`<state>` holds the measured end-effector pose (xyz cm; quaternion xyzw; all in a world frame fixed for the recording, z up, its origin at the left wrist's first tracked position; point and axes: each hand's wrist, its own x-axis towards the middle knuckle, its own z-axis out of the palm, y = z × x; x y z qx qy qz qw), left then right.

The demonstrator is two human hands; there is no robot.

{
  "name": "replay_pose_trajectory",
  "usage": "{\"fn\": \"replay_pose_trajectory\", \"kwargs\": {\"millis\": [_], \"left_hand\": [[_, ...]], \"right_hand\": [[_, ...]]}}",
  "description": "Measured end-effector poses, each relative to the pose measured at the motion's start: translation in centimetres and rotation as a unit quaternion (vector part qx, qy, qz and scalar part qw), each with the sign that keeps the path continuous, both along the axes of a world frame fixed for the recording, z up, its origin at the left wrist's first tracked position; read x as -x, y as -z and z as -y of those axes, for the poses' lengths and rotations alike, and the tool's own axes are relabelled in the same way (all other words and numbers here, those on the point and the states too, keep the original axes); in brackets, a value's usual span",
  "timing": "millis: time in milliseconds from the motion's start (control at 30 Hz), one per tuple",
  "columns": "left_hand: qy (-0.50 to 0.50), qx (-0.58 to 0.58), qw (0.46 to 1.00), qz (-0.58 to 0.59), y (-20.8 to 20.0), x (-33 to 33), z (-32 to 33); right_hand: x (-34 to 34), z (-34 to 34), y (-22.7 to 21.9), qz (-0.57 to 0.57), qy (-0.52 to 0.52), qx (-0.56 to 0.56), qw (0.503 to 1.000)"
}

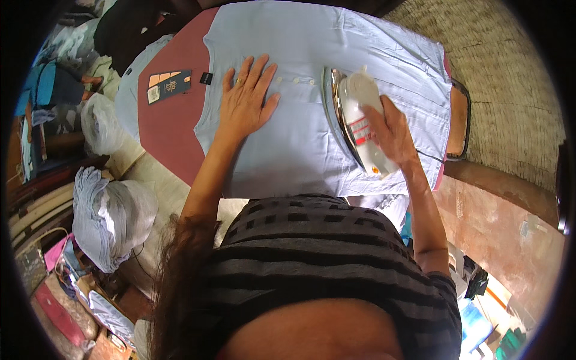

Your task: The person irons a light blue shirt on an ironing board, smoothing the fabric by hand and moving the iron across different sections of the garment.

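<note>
A light blue buttoned shirt (288,138) lies spread over an ironing board (174,129) with a dark red cover. My left hand (247,99) rests flat on the shirt near its neckline, fingers spread, a ring on one finger. With my right hand (391,133) I grip the handle of a white clothes iron (360,96). It stands on the shirt to the right of a row of small buttons (296,81), slightly tilted, its shiny metal edge facing left. Creases show in the cloth around and to the right of the iron.
A dark printed tag (169,86) lies on the board's bare red part. Folded clothes and a clear plastic bag (129,210) stand at the lower left. More bundled garments (51,90) crowd the far left. A woven mat (504,78) covers the right side, above a reddish wall (498,210).
</note>
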<state>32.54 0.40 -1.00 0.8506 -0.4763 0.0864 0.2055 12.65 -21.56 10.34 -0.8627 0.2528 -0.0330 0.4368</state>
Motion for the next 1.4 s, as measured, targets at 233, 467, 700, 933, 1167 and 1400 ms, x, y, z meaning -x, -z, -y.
{"fn": "replay_pose_trajectory", "kwargs": {"millis": [233,467,700,933,1167,1400], "left_hand": [[-0.007,0.018,1.000,0.019,0.6,-0.3,0.0],[-0.006,0.022,1.000,-0.002,0.6,-0.2,0.2],[0.008,0.056,0.998,-0.009,1.2,-0.5,0.0],[0.011,0.058,0.998,-0.021,1.3,-0.7,-0.3],[0.007,0.068,0.997,-0.037,0.9,-0.9,-0.3],[-0.003,0.050,0.998,-0.032,1.1,-0.7,-0.2]], "right_hand": [[-2.0,-0.8,-1.6,-0.019,0.005,-0.025,0.999],[-2.4,-5.3,-1.3,0.003,-0.019,0.085,0.996],[-6.0,-5.7,-1.3,-0.036,-0.003,0.216,0.976],[-4.1,-7.7,-2.1,-0.101,0.017,0.215,0.971],[-4.6,-7.2,-2.0,-0.063,0.031,0.188,0.980],[-4.6,-9.8,-2.8,-0.021,0.014,0.134,0.991]]}}
